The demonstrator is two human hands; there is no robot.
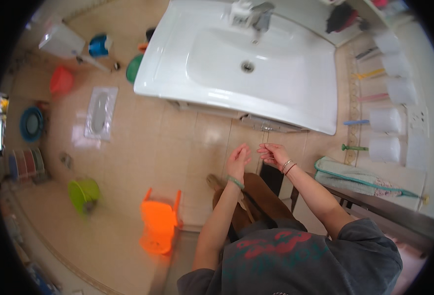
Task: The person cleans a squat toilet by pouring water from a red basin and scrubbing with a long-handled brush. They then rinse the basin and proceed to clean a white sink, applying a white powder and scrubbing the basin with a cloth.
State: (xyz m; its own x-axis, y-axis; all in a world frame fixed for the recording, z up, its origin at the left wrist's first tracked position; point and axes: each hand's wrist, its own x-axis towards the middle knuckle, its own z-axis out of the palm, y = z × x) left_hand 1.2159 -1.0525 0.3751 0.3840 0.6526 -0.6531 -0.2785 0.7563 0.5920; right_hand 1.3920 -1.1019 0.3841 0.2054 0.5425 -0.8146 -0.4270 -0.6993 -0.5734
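Observation:
My left hand (239, 160), a green bangle at its wrist, is held in front of my body with its fingers loosely bent and nothing in them. Just to its right, my right hand (274, 154) wears thin bracelets; its fingers are bent but apart, and it holds nothing. A small gap separates the two hands. Beyond them stands a white washbasin (150, 81) on a cabinet. Its metal tap (261, 22) has a white bottle (240, 14) beside it, and the drain (247, 67) lies in the bowl, where I make out no water.
On the right wall, white cups (387, 120) hang beside several toothbrushes, with a pale towel (350, 178) below. To the left are an orange chair (159, 221), a lime-green bucket (83, 191), a squat toilet (100, 115), a red bucket (62, 80) and a blue basin (31, 124).

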